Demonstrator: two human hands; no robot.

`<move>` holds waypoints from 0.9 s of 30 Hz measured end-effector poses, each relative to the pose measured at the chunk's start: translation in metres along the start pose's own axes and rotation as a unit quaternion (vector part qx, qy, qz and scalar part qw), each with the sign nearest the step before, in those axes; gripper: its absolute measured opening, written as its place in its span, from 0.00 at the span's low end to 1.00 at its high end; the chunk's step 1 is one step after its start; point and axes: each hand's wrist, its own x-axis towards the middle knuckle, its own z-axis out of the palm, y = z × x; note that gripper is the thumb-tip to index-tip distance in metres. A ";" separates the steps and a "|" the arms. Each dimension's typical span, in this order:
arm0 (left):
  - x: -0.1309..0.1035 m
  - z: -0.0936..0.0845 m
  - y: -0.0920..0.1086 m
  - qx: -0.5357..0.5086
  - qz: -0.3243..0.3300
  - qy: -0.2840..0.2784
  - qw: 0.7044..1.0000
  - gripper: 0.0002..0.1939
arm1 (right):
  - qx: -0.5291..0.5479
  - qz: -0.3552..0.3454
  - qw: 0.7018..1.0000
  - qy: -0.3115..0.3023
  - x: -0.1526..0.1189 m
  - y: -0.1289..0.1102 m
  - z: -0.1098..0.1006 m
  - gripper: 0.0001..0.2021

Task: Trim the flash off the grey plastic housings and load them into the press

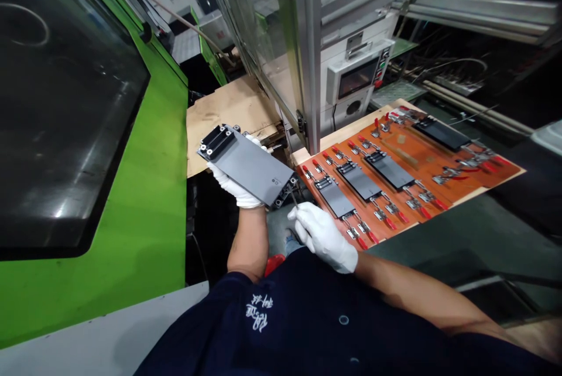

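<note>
- Centre: panel (pixel 254 165) rests in left hand (pixel 228 184); right hand (pixel 324 236) beside panel's lower right end, tool (pixel 294 198) in its fingers.
- Right: board (pixel 425 160), bearing four plates (pixel 335 197) in a row, clamps (pixel 385 220) above and below them.
- Behind panel: cardboard sheet (pixel 237 102).
- Behind board, upper right of centre: control box (pixel 357 78).
- Left side of frame: machine (pixel 160 165).

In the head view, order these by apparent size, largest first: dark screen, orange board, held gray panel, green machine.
1. Green machine
2. Orange board
3. Held gray panel
4. Dark screen
</note>
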 end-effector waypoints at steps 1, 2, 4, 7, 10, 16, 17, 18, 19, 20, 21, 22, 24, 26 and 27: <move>0.000 0.000 0.001 -0.007 -0.010 0.005 1.000 0.35 | 0.003 0.017 1.000 0.006 0.000 0.000 -0.003 0.14; 0.000 -0.001 0.001 -0.011 -0.026 0.012 1.000 0.36 | 0.015 0.039 0.999 0.017 0.001 -0.001 -0.008 0.14; -0.001 -0.003 0.001 -0.006 -0.072 0.027 0.997 0.40 | 0.004 0.054 0.997 0.046 0.005 -0.003 -0.021 0.14; -0.004 -0.009 0.000 -0.005 -0.139 0.034 0.990 0.44 | -0.104 -0.042 0.989 0.091 0.012 -0.007 -0.045 0.11; -0.009 -0.014 -0.002 -0.022 -0.199 0.042 0.979 0.39 | -0.202 -0.164 0.959 0.110 0.018 -0.010 -0.064 0.08; -0.016 -0.017 -0.010 -0.048 -0.281 0.078 0.955 0.36 | -0.263 -0.268 0.927 0.011 0.029 -0.014 -0.077 0.15; -0.017 -0.017 -0.011 -0.054 -0.291 0.080 0.952 0.37 | -0.274 -0.261 0.926 0.004 0.031 -0.013 -0.077 0.16; -0.018 -0.016 -0.011 -0.058 -0.297 0.080 0.950 0.37 | -0.286 -0.252 0.925 0.001 0.033 -0.012 -0.077 0.16; -0.019 -0.016 -0.011 -0.061 -0.302 0.078 0.948 0.37 | -0.299 -0.243 0.923 0.000 0.034 -0.011 -0.077 0.16; -0.019 -0.016 -0.011 -0.063 -0.302 0.077 0.948 0.37 | -0.312 -0.239 0.919 -0.003 0.034 -0.009 -0.076 0.16; -0.020 -0.016 -0.010 -0.062 -0.300 0.078 0.949 0.37 | -0.326 -0.240 0.914 -0.009 0.034 -0.006 -0.075 0.16; -0.020 -0.016 -0.010 -0.061 -0.296 0.080 0.950 0.37 | -0.340 -0.245 0.908 -0.020 0.033 -0.004 -0.074 0.16; -0.020 -0.019 -0.010 -0.063 -0.285 0.085 0.953 0.37 | -0.365 -0.253 0.895 -0.043 0.032 -0.004 -0.071 0.16; -0.018 -0.025 -0.012 -0.063 -0.283 0.084 0.953 0.36 | -0.387 -0.250 0.886 -0.059 0.031 -0.016 -0.066 0.16; -0.017 -0.028 -0.014 -0.062 -0.282 0.080 0.954 0.36 | -0.402 -0.245 0.880 -0.063 0.030 -0.027 -0.063 0.16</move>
